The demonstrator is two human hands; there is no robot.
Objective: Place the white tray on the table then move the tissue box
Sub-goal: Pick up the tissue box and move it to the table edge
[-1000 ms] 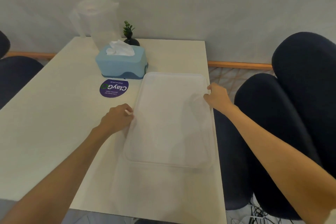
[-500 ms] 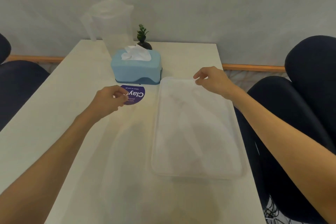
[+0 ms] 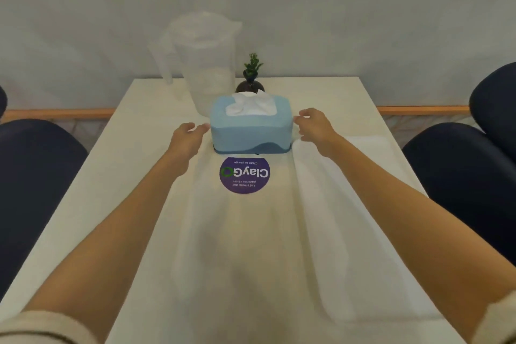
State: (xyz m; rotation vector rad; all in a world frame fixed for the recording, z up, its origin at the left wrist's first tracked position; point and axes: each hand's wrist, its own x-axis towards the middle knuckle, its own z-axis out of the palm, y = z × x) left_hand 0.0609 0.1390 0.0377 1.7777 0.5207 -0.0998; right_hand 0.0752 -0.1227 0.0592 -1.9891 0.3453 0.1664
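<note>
So the white tray [image 3: 349, 232] is lying flat on the table [image 3: 117, 190] now, let go, around 4 o'clock. Both hands are reaching, open: left hand [image 3: 187, 137] and right hand [image 3: 314, 125] flanking the tissue box [image 3: 251, 127] at 12, not gripping yet.

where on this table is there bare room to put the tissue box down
Free: the white tray on the right side is bare; so is the tabletop left of the left forearm, and the near centre below the round purple sticker. Crowded: the far middle, where the blue tissue box, clear plastic pitcher and small potted plant cluster.
</note>
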